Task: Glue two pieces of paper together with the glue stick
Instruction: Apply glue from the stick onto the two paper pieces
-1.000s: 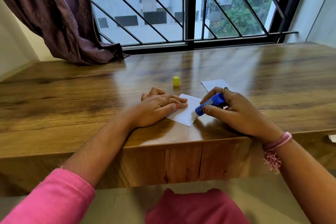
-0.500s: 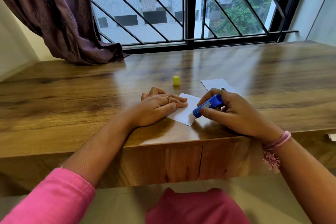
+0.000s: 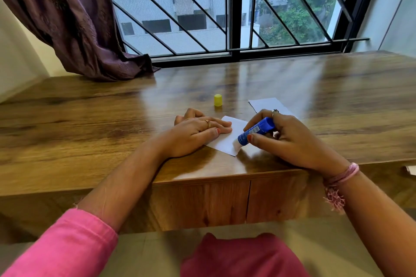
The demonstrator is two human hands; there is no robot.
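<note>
Near the front edge of the wooden table (image 3: 90, 132), a white paper (image 3: 227, 139) lies flat under the left hand (image 3: 193, 135), whose fingers are spread open and press it down. Beside it, the right hand (image 3: 286, 139) is closed around a blue glue stick (image 3: 256, 130), tilted with its tip touching the paper's near right corner. A second paper (image 3: 267, 104) lies just behind that hand. The yellow cap (image 3: 218, 100) stands upright farther back, apart from both.
</note>
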